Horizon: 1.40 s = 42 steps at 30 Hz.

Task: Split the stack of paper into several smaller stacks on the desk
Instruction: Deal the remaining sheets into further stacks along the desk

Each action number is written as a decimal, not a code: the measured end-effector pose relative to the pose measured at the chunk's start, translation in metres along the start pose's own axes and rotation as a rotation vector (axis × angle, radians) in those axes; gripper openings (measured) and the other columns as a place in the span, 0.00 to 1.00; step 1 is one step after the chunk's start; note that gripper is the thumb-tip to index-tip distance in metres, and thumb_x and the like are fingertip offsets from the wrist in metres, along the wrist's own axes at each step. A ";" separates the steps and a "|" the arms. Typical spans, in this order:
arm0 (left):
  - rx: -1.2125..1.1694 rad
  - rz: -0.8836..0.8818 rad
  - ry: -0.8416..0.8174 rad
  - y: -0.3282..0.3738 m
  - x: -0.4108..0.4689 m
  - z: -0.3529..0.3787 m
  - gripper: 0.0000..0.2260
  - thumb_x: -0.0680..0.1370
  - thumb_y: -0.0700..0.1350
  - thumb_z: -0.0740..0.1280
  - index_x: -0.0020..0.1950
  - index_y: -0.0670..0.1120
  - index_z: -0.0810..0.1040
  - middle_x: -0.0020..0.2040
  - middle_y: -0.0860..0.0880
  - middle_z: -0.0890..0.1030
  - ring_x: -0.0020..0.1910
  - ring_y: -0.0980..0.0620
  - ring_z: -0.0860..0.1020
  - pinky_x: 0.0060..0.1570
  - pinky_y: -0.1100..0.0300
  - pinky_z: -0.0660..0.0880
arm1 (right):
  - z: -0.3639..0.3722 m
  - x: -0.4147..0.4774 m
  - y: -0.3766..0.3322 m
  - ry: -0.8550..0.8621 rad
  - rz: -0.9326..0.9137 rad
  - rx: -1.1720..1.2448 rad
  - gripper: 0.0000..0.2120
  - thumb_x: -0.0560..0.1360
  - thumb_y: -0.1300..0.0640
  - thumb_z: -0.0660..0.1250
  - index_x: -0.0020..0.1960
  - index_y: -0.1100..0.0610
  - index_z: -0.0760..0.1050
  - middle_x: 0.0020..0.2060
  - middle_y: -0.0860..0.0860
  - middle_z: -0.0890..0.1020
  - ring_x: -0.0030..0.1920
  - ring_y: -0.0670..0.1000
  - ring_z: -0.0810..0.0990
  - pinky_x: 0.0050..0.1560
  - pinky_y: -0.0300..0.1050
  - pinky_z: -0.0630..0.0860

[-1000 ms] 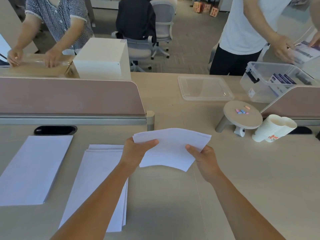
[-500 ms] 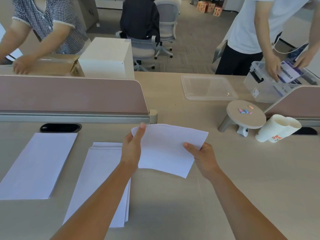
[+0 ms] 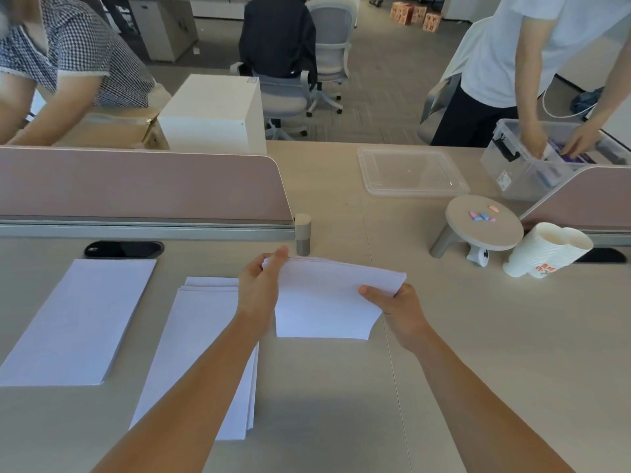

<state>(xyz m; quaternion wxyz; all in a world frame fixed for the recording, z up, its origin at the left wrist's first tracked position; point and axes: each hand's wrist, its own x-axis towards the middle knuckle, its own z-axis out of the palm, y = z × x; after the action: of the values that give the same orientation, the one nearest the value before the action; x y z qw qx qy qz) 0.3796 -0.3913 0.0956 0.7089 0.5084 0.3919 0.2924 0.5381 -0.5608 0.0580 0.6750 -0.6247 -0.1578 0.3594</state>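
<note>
I hold a thin stack of white paper (image 3: 324,302) above the desk (image 3: 495,353), tilted with its near edge hanging down. My left hand (image 3: 259,288) grips its left edge, fingers along the top far corner. My right hand (image 3: 396,305) pinches its right edge with the thumb on top. Two stacks lie flat on the desk to the left: one at the far left (image 3: 78,319), and a slightly fanned one (image 3: 201,343) partly under my left forearm.
A pink divider (image 3: 136,182) runs across the back left, another (image 3: 587,196) at the right. A small round stand (image 3: 485,223), a stack of paper cups (image 3: 546,250), a clear lid (image 3: 413,172) and a clear bin (image 3: 512,158) sit at the right. Two people work across the desk.
My left hand shifted from pinching the paper's left corner to reaching along its far top edge. The held stack swung from curled and slanted to squarer, its near edge hanging down.
</note>
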 end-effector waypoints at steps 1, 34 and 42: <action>-0.004 0.005 -0.009 0.001 -0.001 0.000 0.25 0.70 0.62 0.70 0.41 0.39 0.72 0.41 0.47 0.69 0.43 0.47 0.69 0.47 0.51 0.65 | 0.001 0.000 0.000 0.003 0.000 0.001 0.08 0.71 0.64 0.75 0.51 0.60 0.84 0.47 0.54 0.87 0.47 0.53 0.86 0.45 0.46 0.80; 0.311 0.083 -0.178 -0.012 0.020 -0.013 0.09 0.78 0.47 0.70 0.55 0.45 0.78 0.47 0.53 0.83 0.44 0.63 0.82 0.41 0.72 0.75 | 0.005 0.024 0.002 0.036 0.038 -0.037 0.08 0.69 0.61 0.76 0.48 0.60 0.84 0.46 0.54 0.88 0.46 0.55 0.87 0.49 0.52 0.82; 0.525 -0.131 -0.141 -0.065 0.034 -0.004 0.08 0.79 0.46 0.68 0.58 0.49 0.80 0.49 0.52 0.82 0.50 0.52 0.80 0.49 0.62 0.72 | -0.012 0.070 0.040 0.144 0.298 -0.104 0.13 0.70 0.58 0.77 0.53 0.59 0.83 0.49 0.53 0.87 0.49 0.54 0.85 0.54 0.49 0.80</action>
<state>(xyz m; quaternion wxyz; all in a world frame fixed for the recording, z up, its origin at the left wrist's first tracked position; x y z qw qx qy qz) 0.3949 -0.3818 0.0241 0.5959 0.6672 0.4360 0.0985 0.5827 -0.5236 0.0016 0.5906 -0.6993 -0.0332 0.4013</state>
